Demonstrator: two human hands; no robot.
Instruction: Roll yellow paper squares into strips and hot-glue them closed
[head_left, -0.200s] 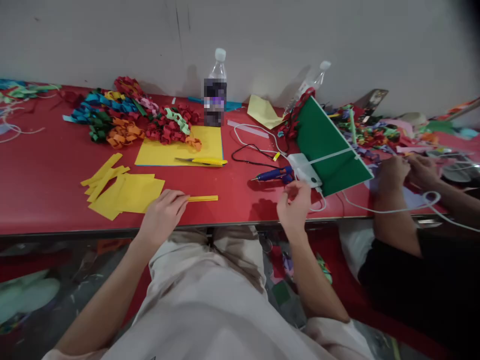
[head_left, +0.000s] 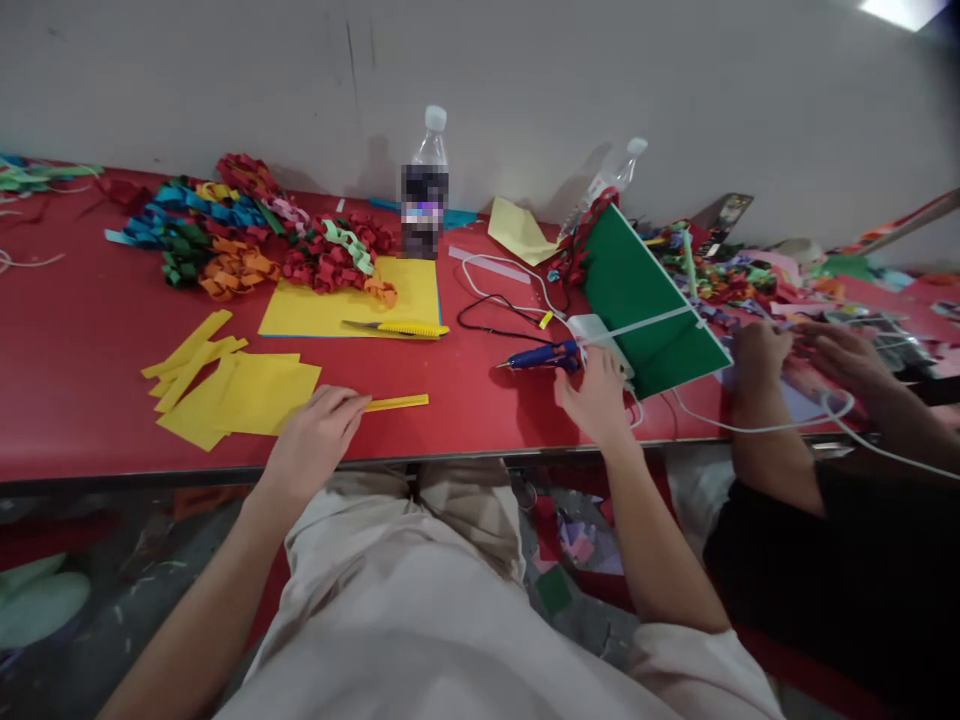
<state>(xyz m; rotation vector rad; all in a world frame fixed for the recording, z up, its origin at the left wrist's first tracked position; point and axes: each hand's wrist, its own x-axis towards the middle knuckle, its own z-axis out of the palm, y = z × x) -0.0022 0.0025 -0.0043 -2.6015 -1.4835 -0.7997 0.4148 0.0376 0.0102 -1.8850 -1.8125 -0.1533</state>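
Yellow strip (head_left: 401,403), one, pinched by left hand (head_left: 319,425); right hand (head_left: 600,395) half-curled beside one glue gun (head_left: 538,355), hold unclear.

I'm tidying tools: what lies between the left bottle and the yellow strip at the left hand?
In the head view, a yellow cutter, mostly on a yellow sheet, lies between the left bottle and the yellow strip.

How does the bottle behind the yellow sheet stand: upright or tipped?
Upright: the bottle rises straight from the red table, its white cap at the top.
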